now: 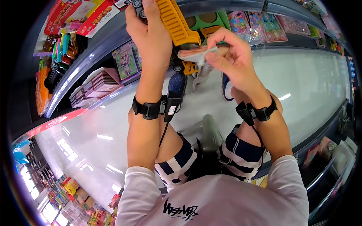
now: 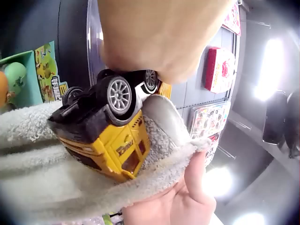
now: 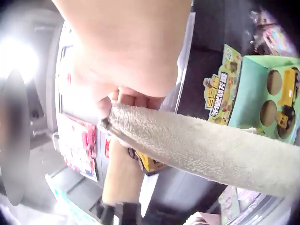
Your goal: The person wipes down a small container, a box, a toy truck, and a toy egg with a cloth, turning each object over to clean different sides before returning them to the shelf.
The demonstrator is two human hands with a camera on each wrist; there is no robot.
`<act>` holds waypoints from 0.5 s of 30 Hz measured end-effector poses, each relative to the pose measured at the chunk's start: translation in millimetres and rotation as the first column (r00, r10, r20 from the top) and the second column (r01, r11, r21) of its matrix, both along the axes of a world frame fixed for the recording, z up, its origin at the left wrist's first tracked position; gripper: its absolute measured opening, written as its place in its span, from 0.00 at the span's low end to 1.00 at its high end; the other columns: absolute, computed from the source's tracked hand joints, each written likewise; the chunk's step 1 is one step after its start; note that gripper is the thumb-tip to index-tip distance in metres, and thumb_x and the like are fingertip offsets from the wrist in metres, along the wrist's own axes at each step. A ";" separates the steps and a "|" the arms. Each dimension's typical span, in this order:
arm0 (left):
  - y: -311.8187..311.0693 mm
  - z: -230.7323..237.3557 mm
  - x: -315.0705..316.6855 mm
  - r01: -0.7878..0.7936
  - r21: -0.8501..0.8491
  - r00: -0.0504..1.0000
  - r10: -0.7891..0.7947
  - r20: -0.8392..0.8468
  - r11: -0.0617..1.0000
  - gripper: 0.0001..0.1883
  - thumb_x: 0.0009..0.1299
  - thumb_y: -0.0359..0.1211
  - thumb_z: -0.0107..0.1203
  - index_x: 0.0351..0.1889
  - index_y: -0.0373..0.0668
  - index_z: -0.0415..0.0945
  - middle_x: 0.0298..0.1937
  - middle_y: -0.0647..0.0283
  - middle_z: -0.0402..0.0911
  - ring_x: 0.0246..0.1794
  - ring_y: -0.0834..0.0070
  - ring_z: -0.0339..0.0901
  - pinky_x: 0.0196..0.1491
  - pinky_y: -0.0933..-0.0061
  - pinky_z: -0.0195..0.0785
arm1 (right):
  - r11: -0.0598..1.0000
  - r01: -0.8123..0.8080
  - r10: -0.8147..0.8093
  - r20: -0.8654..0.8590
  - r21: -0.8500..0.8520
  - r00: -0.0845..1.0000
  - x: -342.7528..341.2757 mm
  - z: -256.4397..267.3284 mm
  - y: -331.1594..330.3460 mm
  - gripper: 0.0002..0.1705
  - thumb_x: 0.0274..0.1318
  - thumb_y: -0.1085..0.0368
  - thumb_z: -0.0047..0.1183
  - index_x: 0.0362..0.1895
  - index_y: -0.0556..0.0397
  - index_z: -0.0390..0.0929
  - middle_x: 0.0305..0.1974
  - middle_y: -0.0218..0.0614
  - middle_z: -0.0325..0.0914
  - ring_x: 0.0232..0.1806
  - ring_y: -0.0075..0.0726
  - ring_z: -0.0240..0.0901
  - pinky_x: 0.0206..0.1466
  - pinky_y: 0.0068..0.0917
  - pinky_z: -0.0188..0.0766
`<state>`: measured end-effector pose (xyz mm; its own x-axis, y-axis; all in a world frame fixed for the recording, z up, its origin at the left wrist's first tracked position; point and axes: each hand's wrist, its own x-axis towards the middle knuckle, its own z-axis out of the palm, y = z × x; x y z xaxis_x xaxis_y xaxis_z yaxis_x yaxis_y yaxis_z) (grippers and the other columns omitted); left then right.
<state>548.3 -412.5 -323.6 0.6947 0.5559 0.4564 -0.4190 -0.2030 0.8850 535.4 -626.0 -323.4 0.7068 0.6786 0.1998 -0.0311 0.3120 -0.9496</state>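
Observation:
My left hand (image 1: 152,41) grips a yellow toy dump truck (image 1: 175,24) in front of the shelf, at the top of the head view. In the left wrist view the truck's yellow cab (image 2: 119,150) is tipped over, with its silver-spoked wheels (image 2: 119,95) turned up. A pale grey terry cloth (image 2: 164,161) lies under and around the cab. My right hand (image 1: 237,60) pinches this cloth between thumb and fingers, close beside the truck. In the right wrist view the cloth (image 3: 201,140) stretches away from my right hand as a long folded strip.
A green box (image 3: 255,84) with round cut-outs stands on the shelf, another yellow toy truck (image 3: 289,89) in it. Bagged colourful packs (image 1: 260,28), red boxes (image 1: 62,17) and a stack of booklets (image 1: 100,83) line the shelves. A glossy pale floor (image 1: 301,83) lies below.

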 end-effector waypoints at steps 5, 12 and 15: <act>-13.0 15.7 -3.2 0.078 -0.059 0.995 -0.074 0.071 0.995 0.19 0.84 0.45 0.49 0.54 0.36 0.71 0.42 0.66 0.80 0.39 0.83 0.72 0.45 0.77 0.69 | 0.994 0.085 -0.084 0.021 -0.075 0.996 37.7 2.4 -22.2 0.08 0.72 0.60 0.58 0.47 0.48 0.74 0.28 0.17 0.72 0.28 0.09 0.60 0.31 0.15 0.53; -21.1 24.7 -12.4 0.301 -0.333 0.921 -0.363 -0.142 0.894 0.20 0.82 0.46 0.54 0.56 0.37 0.74 0.41 0.68 0.82 0.38 0.84 0.76 0.43 0.78 0.72 | 0.884 0.443 -0.468 -0.318 -0.151 0.824 52.5 -35.9 -28.6 0.10 0.76 0.58 0.52 0.51 0.49 0.75 0.39 0.23 0.79 0.41 0.18 0.75 0.48 0.23 0.70; -17.7 15.5 -12.3 0.215 0.125 0.884 -0.138 -0.446 0.969 0.31 0.70 0.44 0.69 0.63 0.34 0.72 0.36 0.65 0.82 0.31 0.83 0.74 0.38 0.77 0.70 | 0.906 0.418 -0.365 -0.374 0.067 0.853 61.9 -30.7 -30.2 0.12 0.77 0.59 0.50 0.54 0.51 0.76 0.50 0.31 0.81 0.54 0.28 0.78 0.60 0.32 0.74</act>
